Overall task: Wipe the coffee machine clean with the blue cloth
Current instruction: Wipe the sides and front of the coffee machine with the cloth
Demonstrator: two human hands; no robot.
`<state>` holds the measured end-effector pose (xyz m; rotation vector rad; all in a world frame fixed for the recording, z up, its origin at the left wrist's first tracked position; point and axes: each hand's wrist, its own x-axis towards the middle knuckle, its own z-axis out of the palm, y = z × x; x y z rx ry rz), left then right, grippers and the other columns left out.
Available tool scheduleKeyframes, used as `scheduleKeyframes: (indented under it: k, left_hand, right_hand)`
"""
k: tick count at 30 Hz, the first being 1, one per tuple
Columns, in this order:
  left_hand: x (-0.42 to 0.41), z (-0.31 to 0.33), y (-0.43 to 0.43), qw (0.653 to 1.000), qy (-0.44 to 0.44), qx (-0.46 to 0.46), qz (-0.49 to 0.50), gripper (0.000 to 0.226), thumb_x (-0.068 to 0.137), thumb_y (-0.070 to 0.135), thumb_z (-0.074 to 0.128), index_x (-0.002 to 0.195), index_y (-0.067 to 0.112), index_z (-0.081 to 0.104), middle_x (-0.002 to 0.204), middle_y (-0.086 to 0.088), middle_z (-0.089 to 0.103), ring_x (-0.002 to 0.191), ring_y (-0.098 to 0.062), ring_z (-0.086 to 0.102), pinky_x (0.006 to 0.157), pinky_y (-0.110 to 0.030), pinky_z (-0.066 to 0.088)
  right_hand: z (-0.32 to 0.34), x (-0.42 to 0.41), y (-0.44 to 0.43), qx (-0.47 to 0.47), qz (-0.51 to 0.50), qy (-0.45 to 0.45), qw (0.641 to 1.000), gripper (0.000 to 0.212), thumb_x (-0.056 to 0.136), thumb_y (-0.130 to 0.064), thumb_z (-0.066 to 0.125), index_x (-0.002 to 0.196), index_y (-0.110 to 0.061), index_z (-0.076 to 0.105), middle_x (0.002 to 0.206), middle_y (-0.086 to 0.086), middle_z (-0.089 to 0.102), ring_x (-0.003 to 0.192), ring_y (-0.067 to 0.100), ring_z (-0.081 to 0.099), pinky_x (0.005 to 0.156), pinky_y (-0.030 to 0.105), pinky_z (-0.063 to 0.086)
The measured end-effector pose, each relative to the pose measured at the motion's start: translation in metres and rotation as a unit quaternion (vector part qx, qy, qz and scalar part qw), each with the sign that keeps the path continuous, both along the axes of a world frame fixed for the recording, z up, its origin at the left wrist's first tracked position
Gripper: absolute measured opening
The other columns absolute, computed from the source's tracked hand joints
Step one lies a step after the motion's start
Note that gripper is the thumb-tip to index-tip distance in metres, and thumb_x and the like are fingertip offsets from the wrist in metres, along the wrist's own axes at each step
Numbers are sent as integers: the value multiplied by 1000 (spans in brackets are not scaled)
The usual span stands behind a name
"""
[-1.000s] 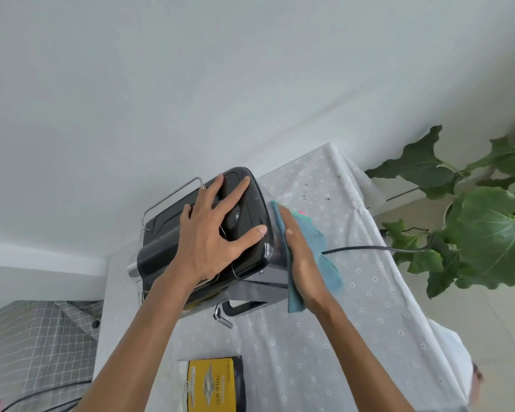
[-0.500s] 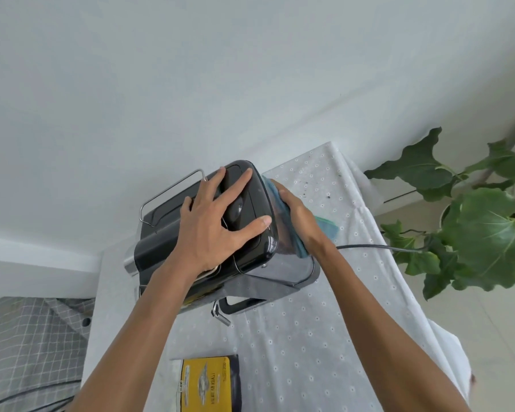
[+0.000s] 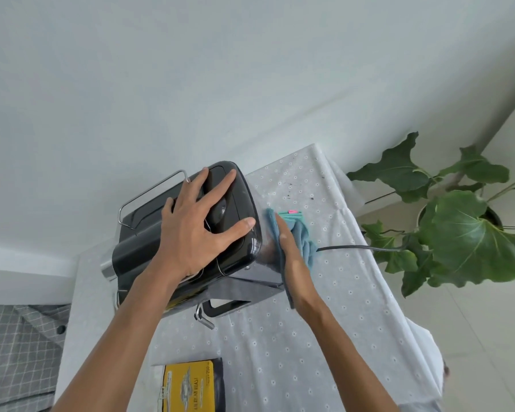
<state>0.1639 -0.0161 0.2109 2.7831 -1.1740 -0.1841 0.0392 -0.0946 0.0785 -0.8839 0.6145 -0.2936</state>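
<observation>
The black and steel coffee machine (image 3: 244, 197) stands on a table by the white wall. My left hand (image 3: 197, 224) lies flat on its black top with the fingers spread. My right hand (image 3: 292, 257) presses the blue cloth (image 3: 305, 242) flat against the machine's shiny right side. The cloth bunches behind my hand, and a pink tag shows at its far end. The part of the cloth under my palm is hidden.
The table wears a pale dotted tablecloth (image 3: 324, 337). A yellow and black coffee bag (image 3: 191, 385) lies near the front edge. A black power cord (image 3: 357, 248) runs right toward a leafy plant (image 3: 464, 233). A grey checked fabric (image 3: 15, 346) lies at the left.
My right hand with the cloth slid back along the machine's side half a second ago, then came forward and down again. My left hand stayed on the top.
</observation>
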Motion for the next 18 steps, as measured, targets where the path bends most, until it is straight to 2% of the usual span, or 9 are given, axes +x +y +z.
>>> scheduleKeyframes:
  k: [1, 2, 4, 7, 8, 10, 12, 14, 18]
  left_hand:
    - [0, 0, 0, 1000, -1, -1, 1, 81, 68, 88, 38, 143, 65, 17, 162, 8, 17, 148, -12, 22, 116, -59, 19]
    - [1, 0, 0, 1000, 0, -2, 3, 81, 68, 89, 38, 143, 65, 17, 162, 8, 17, 148, -11, 21, 116, -59, 18]
    - [1, -1, 0, 1000, -1, -2, 4, 82, 67, 89, 37, 143, 66, 17, 162, 8, 17, 149, -11, 19, 116, -59, 19]
    - [0, -2, 0, 1000, 1, -3, 3, 82, 66, 89, 37, 143, 66, 18, 162, 8, 17, 149, -13, 19, 116, -59, 19]
    - [0, -1, 1, 1000, 3, -4, 4, 82, 66, 89, 37, 143, 66, 18, 162, 8, 17, 149, -13, 18, 116, -58, 18]
    - [1, 0, 1, 1000, 4, -4, 5, 82, 66, 89, 36, 143, 66, 17, 163, 8, 16, 149, -15, 19, 117, -58, 17]
    - [0, 0, 1, 1000, 4, 1, 3, 82, 67, 90, 35, 143, 66, 16, 163, 9, 15, 150, -15, 18, 117, -58, 17]
    - [0, 1, 1, 1000, 9, 4, 3, 82, 67, 90, 35, 143, 66, 15, 163, 9, 13, 150, -14, 16, 118, -58, 15]
    - [-1, 0, 2, 1000, 5, 3, 0, 81, 68, 90, 34, 143, 66, 15, 164, 9, 14, 150, -13, 14, 118, -57, 15]
  right_hand:
    - [7, -6, 9, -36, 6, -30, 999, 37, 112, -36, 30, 144, -54, 34, 135, -44, 33, 128, -28, 28, 114, 17, 16]
    - [16, -8, 13, -78, 11, -52, 996, 42, 110, -42, 29, 151, -53, 34, 149, -38, 33, 139, -23, 23, 121, 23, 15]
    - [17, 2, -1, -126, 52, -51, 989, 49, 107, -46, 27, 155, -46, 35, 162, -27, 31, 150, -7, 23, 126, 32, 15]
    - [8, 10, -44, -154, 110, -88, 978, 47, 108, -25, 31, 151, -34, 48, 154, -26, 45, 142, -13, 36, 119, 14, 27]
    - [3, 14, -50, -171, 106, -81, 976, 45, 108, -19, 36, 147, -30, 54, 149, -25, 50, 138, -14, 41, 117, 13, 31]
    - [-8, 25, -45, -228, 70, -50, 970, 39, 107, -16, 44, 142, -21, 61, 144, -17, 57, 136, -2, 50, 119, 30, 37]
    - [-27, 36, -27, -252, 56, -11, 966, 39, 110, -32, 43, 148, -30, 53, 152, -15, 50, 143, 5, 43, 122, 44, 31]
    - [-26, 35, -20, -229, 44, 2, 972, 45, 109, -51, 34, 153, -44, 41, 161, -18, 38, 151, 4, 31, 127, 45, 21]
    - [-18, 23, -10, -184, 58, -12, 981, 57, 102, -70, 26, 156, -51, 27, 165, -25, 25, 155, 4, 18, 129, 48, 15]
